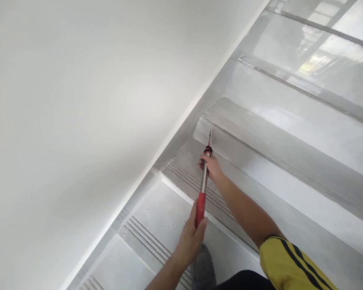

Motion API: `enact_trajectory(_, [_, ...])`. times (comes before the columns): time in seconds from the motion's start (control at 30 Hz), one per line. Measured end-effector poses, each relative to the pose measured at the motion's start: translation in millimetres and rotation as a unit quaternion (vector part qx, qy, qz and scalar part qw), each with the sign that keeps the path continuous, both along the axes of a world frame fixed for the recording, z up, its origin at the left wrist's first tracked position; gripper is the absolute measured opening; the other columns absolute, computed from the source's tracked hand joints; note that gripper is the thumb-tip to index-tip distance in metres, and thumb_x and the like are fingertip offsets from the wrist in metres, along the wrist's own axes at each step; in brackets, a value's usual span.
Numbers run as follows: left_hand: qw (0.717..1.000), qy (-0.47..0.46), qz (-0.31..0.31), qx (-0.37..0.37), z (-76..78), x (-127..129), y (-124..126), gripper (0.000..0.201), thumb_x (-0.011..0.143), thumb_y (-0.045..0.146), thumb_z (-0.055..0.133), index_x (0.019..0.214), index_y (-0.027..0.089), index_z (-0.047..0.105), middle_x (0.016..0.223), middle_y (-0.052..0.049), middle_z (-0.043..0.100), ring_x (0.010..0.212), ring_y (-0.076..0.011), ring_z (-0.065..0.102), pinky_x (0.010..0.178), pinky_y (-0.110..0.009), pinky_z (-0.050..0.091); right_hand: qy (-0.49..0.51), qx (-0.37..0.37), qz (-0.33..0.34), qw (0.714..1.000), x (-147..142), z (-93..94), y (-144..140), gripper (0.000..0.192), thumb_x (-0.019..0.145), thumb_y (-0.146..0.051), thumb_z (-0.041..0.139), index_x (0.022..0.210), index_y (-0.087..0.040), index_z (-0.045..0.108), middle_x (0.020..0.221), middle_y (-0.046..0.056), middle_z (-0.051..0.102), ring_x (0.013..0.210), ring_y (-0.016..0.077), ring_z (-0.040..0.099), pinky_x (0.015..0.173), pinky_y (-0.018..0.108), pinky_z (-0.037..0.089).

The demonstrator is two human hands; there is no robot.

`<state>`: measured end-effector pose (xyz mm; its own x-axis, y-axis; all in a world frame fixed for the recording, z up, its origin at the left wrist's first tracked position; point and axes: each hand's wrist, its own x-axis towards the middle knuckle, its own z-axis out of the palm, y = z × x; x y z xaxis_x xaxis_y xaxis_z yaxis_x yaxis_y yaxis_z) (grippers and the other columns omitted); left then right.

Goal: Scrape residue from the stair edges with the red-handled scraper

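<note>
A long, thin tool point(204, 181) with a red grip, silver barrel, black collar and narrow pointed tip slants up the stairs. My left hand point(192, 231) is closed around its red rear end. Further forward, my right hand point(212, 165) grips the barrel just behind the black collar. The tip is near the riser point(230, 141) of a pale grey tiled step; whether it touches cannot be made out. Below the barrel lies a tread point(184, 161) with grooved lines along its front edge.
A plain white wall point(93, 100) borders the stairs on the left, with a grey tile skirting point(181, 141) along its foot. More glossy steps point(305, 80) rise at the upper right, reflecting light. My dark shoe point(203, 268) stands on a lower tread marked with small white specks.
</note>
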<state>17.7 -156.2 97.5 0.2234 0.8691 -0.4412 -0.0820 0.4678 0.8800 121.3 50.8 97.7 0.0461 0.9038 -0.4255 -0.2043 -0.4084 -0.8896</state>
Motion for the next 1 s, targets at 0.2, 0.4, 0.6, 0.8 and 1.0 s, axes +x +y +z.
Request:
enact_trajectory(0.2, [0.989, 0.009, -0.118, 0.088, -16.7, 30.3, -16.2, 0.071, 0.087, 0.048, 0.039, 0.144, 0.018, 0.011, 0.104, -0.01, 0.058, 0.083, -0.0182, 0.053, 0.079, -0.032, 0.042, -0.1, 0.054, -0.032, 0.993, 46.9, -5.7, -5.5, 0.029, 0.069, -0.043, 0.064, 0.076, -0.02, 0.047, 0.05, -0.004, 0.044, 0.036, 0.0082, 0.04, 0.031, 0.022, 0.034])
enact_trajectory(0.4, [0.986, 0.046, -0.156, 0.033, -49.0, 20.2, -52.0, 0.053, 0.085, 0.038, 0.042, 0.132, 0.014, 0.04, 0.072, 0.0, 0.051, 0.065, -0.013, 0.045, 0.066, -0.026, 0.038, -0.119, 0.079, 0.018, 0.99, 20.5, -8.7, 41.4, 0.03, 0.068, -0.045, 0.065, 0.078, -0.019, 0.053, 0.047, -0.004, 0.046, 0.035, 0.0099, 0.04, 0.031, 0.024, 0.034])
enact_trajectory(0.6, [0.994, 0.063, -0.078, -0.036, -65.3, -13.7, -63.4, 0.047, 0.082, 0.044, 0.042, 0.118, 0.015, 0.053, 0.067, 0.002, 0.047, 0.063, -0.0125, 0.044, 0.062, -0.024, 0.037, -0.098, 0.107, 0.0, 0.989, 22.6, -19.9, 35.6, 0.036, 0.065, -0.046, 0.067, 0.086, -0.019, 0.056, 0.047, -0.004, 0.05, 0.034, 0.0099, 0.043, 0.03, 0.022, 0.034])
enact_trajectory(0.8, [0.99, 0.108, 0.003, -0.096, -81.9, -46.0, -69.3, 0.055, 0.078, 0.054, 0.04, 0.115, 0.016, 0.054, 0.067, 0.001, 0.049, 0.061, -0.0139, 0.046, 0.06, -0.025, 0.038, -0.103, 0.109, -0.044, 0.988, 66.0, -32.0, -4.1, 0.039, 0.066, -0.048, 0.067, 0.09, -0.019, 0.055, 0.048, -0.004, 0.051, 0.034, 0.0099, 0.044, 0.031, 0.022, 0.035])
enact_trajectory(1.0, [0.991, 0.096, -0.02, -0.09, -83.6, -42.3, -78.3, 0.05, 0.077, 0.05, 0.042, 0.11, 0.015, 0.056, 0.065, 0.002, 0.047, 0.059, -0.0134, 0.045, 0.059, -0.026, 0.037, -0.138, 0.143, 0.003, 0.98, -4.4, -32.6, 58.0, 0.037, 0.07, -0.047, 0.061, 0.094, -0.018, 0.056, 0.049, -0.003, 0.051, 0.035, 0.0113, 0.045, 0.033, 0.024, 0.036])
